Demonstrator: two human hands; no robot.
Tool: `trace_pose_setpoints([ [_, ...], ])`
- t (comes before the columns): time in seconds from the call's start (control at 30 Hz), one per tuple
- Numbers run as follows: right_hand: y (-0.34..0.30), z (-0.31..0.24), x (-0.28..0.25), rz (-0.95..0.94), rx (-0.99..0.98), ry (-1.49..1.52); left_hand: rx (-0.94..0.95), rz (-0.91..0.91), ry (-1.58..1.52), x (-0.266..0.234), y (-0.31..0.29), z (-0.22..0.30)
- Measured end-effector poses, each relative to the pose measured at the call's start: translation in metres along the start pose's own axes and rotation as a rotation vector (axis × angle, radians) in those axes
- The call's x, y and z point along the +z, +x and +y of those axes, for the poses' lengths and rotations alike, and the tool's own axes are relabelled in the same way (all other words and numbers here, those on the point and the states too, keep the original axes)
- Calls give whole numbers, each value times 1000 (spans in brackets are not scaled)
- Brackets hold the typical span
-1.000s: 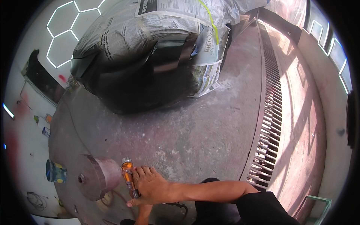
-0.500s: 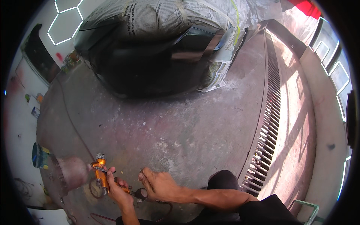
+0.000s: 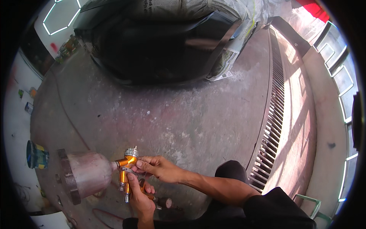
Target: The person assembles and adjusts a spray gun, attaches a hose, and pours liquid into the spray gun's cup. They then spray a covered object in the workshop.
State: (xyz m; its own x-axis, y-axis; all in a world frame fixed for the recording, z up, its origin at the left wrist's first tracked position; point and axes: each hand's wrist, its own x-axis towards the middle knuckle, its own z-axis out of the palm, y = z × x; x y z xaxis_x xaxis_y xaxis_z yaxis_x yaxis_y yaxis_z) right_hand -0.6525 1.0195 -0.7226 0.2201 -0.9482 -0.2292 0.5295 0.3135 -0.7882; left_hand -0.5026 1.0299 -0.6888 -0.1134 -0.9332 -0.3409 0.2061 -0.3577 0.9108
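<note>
Both hands [image 3: 150, 183] grip the orange spray gun [image 3: 125, 173]; handle down, nozzle up, cup [image 3: 85, 173] leftward

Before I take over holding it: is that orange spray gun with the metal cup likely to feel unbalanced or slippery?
Probably cup-heavy: the metal cup looks far bulkier than the orange spray gun and juts sideways, so it may twist downward. The left hand grips the handle while the right hand steadies the body. Both parts look rigid; the glossy finish could be slick.

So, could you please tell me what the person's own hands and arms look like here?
Both hands are bare, with no gloves: the left hand and the right hand. The right forearm is uncovered up to a dark, black-looking sleeve. No rings, watch or markings are visible.
</note>
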Motion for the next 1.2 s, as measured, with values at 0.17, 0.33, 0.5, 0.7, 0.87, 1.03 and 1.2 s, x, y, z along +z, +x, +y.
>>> trace_pose_setpoints([
  [0.17, 11, 12, 5, 77, -199, 141, 26, -18, -15, -11, 5, 4],
  [0.33, 12, -2, -2, 43, -127, 116, 16, -63, -1, -17, 4, 11],
  [0.5, 9, -7, 0, -4, -141, 268, 34, -115, 18, -26, 6, 6],
  [0.7, 0, -23, -9, -109, -187, 258, 121, -205, 65, -32, 6, 5],
  [0.87, -7, -37, -26, -49, -193, 105, 97, -280, 49, -28, 5, 11],
  [1.03, -23, -51, -29, -75, -218, 23, 109, -416, 104, -40, 11, 5],
  [1.2, -37, -66, -33, -188, -185, -82, 123, -474, 79, -41, 5, 16],
])
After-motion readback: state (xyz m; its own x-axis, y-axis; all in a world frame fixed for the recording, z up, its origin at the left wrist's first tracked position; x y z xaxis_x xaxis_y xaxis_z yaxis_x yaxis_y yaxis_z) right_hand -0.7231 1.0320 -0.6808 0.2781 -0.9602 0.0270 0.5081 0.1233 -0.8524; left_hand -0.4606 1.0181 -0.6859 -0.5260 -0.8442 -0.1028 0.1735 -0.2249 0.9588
